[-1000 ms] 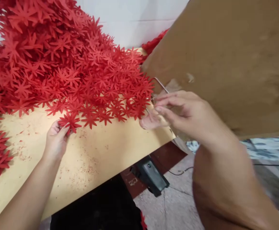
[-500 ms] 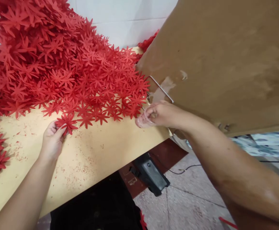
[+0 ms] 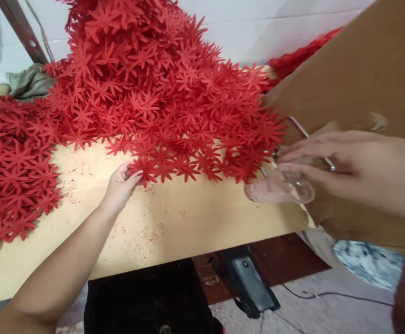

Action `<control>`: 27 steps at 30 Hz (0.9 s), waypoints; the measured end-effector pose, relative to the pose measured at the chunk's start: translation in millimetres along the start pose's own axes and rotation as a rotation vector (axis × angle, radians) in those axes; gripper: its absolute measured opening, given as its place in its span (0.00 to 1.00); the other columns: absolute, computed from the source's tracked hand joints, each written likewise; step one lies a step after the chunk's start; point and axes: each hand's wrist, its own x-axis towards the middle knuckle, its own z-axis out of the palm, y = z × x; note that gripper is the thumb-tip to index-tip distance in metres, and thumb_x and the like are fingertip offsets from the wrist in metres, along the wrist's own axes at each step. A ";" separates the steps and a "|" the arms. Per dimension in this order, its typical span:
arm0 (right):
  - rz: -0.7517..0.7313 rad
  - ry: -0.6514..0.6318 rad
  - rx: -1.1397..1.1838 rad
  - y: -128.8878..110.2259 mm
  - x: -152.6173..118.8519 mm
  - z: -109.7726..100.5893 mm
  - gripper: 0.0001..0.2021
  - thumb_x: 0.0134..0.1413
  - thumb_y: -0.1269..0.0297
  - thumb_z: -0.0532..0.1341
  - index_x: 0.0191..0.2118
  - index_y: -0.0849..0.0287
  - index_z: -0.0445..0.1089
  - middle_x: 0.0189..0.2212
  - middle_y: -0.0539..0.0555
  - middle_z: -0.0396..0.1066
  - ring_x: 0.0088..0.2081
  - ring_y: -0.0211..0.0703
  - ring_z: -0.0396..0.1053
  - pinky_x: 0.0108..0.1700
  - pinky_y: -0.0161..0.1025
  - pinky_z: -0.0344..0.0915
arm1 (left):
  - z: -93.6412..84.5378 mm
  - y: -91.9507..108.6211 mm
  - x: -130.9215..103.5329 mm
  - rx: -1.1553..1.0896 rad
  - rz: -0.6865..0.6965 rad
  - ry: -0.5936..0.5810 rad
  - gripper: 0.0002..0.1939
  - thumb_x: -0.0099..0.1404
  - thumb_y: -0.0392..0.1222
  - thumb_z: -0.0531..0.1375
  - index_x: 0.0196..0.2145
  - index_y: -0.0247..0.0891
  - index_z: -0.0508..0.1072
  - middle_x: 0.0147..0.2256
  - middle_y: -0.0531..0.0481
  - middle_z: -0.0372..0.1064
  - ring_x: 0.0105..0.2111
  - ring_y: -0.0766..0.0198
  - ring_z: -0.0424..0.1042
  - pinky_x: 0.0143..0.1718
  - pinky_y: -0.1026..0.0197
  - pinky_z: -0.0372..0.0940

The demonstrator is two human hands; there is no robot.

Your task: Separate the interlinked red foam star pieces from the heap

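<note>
My left hand pinches a red flower cutout by a petal, between thumb and fingers, at the front edge of a big pile of the same cutouts. Well to the right, my right hand is smeared by motion, its fingers pointing left at the pile's right end. Just below those fingers is a clear, pinkish plastic piece shaped like a cup. A thin metal rod runs behind the hand, which hides part of it. Whether the right fingers grip anything cannot be made out.
A large brown board stands at the right. Red scraps lie on the pale tabletop. Another flower heap is at the left. Beneath the table edge sits a black pedal-like device with a cable.
The view has swung left, so everything shifts right. My right hand has uncurled from over the plastic piece, its fingers now pointing left. My left hand still holds the red flower cutout.
</note>
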 end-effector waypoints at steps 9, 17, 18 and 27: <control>-0.096 -0.171 0.486 -173.8 67.6 92.3 0.11 0.47 0.61 0.64 0.37 0.61 0.70 0.35 0.57 0.73 0.36 0.46 0.71 0.39 0.43 0.66 | -3.9 0.9 -1.7 -0.011 -0.025 -0.075 0.15 0.47 0.45 0.70 0.27 0.35 0.70 0.23 0.55 0.70 0.22 0.72 0.67 0.27 0.67 0.63; -0.237 0.233 0.455 -163.0 61.3 113.0 0.16 0.47 0.69 0.61 0.45 0.56 0.68 0.41 0.58 0.63 0.43 0.48 0.65 0.45 0.47 0.67 | -6.2 -3.8 3.0 -0.086 -0.057 -0.058 0.14 0.51 0.45 0.67 0.32 0.35 0.73 0.29 0.52 0.73 0.26 0.71 0.69 0.31 0.65 0.64; -0.275 0.278 0.431 -163.1 59.9 114.1 0.13 0.49 0.69 0.60 0.43 0.55 0.69 0.40 0.58 0.62 0.43 0.48 0.64 0.45 0.47 0.67 | -6.1 -4.1 3.1 -0.093 -0.059 -0.054 0.13 0.51 0.44 0.67 0.33 0.35 0.73 0.29 0.52 0.74 0.27 0.70 0.70 0.32 0.65 0.64; -0.295 0.363 0.452 -166.6 56.4 121.1 0.14 0.53 0.69 0.56 0.44 0.51 0.71 0.44 0.58 0.60 0.46 0.49 0.60 0.44 0.48 0.66 | -7.7 -3.3 3.0 -0.128 -0.058 -0.040 0.11 0.53 0.42 0.66 0.33 0.35 0.71 0.29 0.52 0.73 0.28 0.70 0.70 0.35 0.62 0.66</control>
